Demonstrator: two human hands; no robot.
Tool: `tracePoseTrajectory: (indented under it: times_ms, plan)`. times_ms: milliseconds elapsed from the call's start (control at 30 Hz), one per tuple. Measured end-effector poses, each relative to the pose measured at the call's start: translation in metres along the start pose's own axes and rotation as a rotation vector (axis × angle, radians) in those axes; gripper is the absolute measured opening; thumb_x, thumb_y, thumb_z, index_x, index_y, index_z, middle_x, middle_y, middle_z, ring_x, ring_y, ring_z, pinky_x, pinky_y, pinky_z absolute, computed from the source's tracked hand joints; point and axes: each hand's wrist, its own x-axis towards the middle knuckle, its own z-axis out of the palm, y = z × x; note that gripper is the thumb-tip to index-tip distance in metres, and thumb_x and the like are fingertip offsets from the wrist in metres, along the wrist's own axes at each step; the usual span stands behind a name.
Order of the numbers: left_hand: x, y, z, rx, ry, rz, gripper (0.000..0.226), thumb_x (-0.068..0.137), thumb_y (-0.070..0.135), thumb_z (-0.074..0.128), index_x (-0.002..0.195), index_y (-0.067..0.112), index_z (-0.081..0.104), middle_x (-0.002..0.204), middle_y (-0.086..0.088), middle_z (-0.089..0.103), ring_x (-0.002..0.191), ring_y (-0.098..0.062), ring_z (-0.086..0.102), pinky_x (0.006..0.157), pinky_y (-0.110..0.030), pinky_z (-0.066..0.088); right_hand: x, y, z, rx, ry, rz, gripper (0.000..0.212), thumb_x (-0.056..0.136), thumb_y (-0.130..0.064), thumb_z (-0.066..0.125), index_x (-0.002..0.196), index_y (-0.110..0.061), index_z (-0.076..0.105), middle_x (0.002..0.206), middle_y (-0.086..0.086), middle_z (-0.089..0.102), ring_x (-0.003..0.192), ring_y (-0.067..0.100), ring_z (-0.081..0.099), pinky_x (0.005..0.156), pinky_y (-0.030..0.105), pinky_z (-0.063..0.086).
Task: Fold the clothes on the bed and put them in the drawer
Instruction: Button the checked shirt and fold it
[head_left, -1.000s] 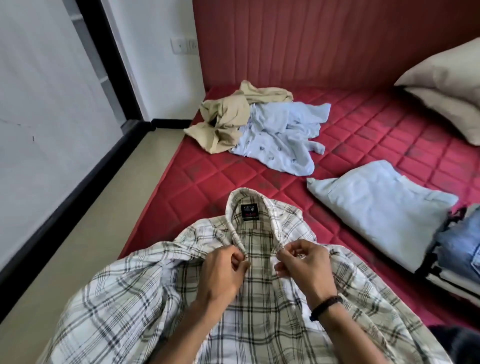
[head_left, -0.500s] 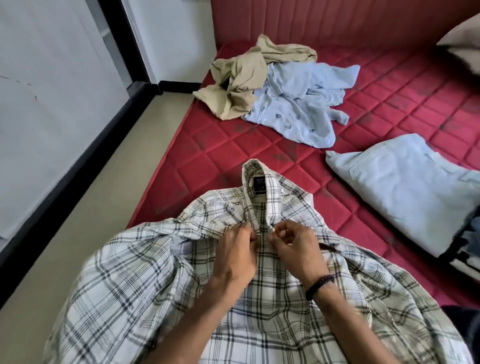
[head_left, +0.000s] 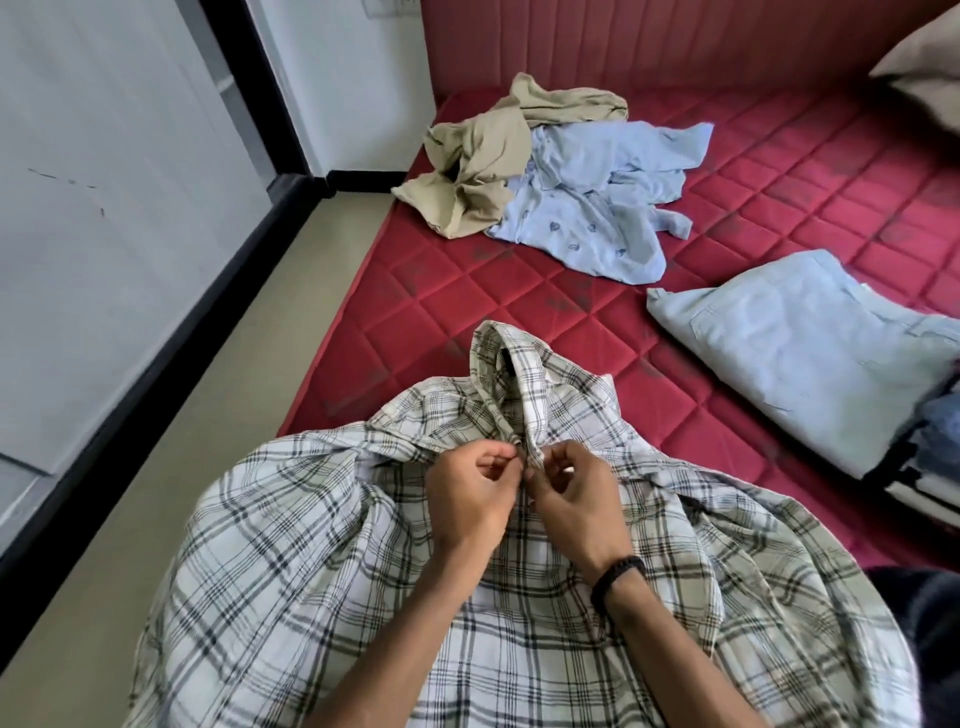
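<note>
Both my left hand (head_left: 470, 499) and right hand (head_left: 576, 501) are pinching the front edges of the white-and-black plaid cotton shirt (head_left: 311, 597), which is lying on the near edge of the red quilted bed (head_left: 519, 291).

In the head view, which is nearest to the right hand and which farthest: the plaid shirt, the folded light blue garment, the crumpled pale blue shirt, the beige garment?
1. Plaid shirt: the right hand pinches it below the collar.
2. Folded light blue garment: on the mattress, to the right.
3. Crumpled pale blue shirt: farther up the bed.
4. Beige garment: beside it, at the far left corner.
</note>
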Motion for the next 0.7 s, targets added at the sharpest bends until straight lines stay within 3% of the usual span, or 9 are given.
tracePoseTrajectory:
  times_ms: [100,233,367,467,533,700]
  plan:
    - [0.0,-0.007,0.004,-0.035,-0.04,-0.076,0.014,0.083,0.017,0.084,0.096,0.017,0.08,0.086,0.017,0.073,0.079,0.007,0.068,0.068,-0.006,0.051,-0.001,0.006,-0.001,0.025,0.037,0.029,0.013,0.091,-0.018,0.075,0.085,-0.017,0.064,0.077,0.005,0.072,0.061,0.016,0.064,0.051,0.025,0.052]
    - [0.004,-0.014,-0.001,-0.117,-0.075,-0.13,0.011,0.084,0.019,0.084,0.093,0.024,0.08,0.089,0.017,0.076,0.086,0.004,0.07,0.075,-0.007,0.054,0.006,0.012,0.005,0.08,0.004,0.084,0.01,0.09,-0.023,0.078,0.089,-0.021,0.069,0.079,0.002,0.075,0.073,0.02,0.074,0.065,0.041,0.063]
    - [0.007,-0.016,0.0,-0.1,-0.088,-0.111,0.01,0.085,0.022,0.083,0.094,0.024,0.081,0.089,0.014,0.077,0.086,0.002,0.071,0.073,-0.008,0.053,0.008,0.014,0.008,0.226,-0.033,0.158,0.008,0.091,-0.016,0.078,0.09,-0.014,0.071,0.085,0.012,0.077,0.082,0.033,0.076,0.074,0.052,0.063]
    - [0.005,-0.018,0.0,-0.17,-0.123,-0.136,0.009,0.087,0.017,0.08,0.096,0.02,0.08,0.087,0.008,0.078,0.077,-0.005,0.074,0.071,-0.016,0.058,0.006,0.012,0.002,0.416,-0.082,0.262,0.01,0.091,-0.01,0.076,0.095,-0.001,0.072,0.092,0.023,0.076,0.085,0.039,0.074,0.081,0.045,0.061]
    - [0.003,-0.018,-0.001,-0.259,-0.148,-0.198,0.009,0.089,0.013,0.079,0.097,0.018,0.079,0.086,0.005,0.079,0.073,-0.009,0.075,0.066,-0.019,0.057,0.003,0.011,-0.002,0.499,-0.125,0.309,0.014,0.092,-0.007,0.075,0.097,0.005,0.072,0.09,0.025,0.074,0.079,0.032,0.068,0.078,0.04,0.058]
    - [0.0,-0.02,-0.006,-0.427,-0.183,-0.32,0.013,0.09,0.008,0.077,0.1,0.017,0.078,0.089,0.001,0.08,0.075,-0.011,0.074,0.062,-0.016,0.052,0.001,0.004,-0.005,0.624,-0.198,0.36,0.007,0.095,-0.001,0.068,0.097,0.005,0.071,0.082,0.015,0.069,0.067,0.016,0.067,0.072,0.03,0.056]
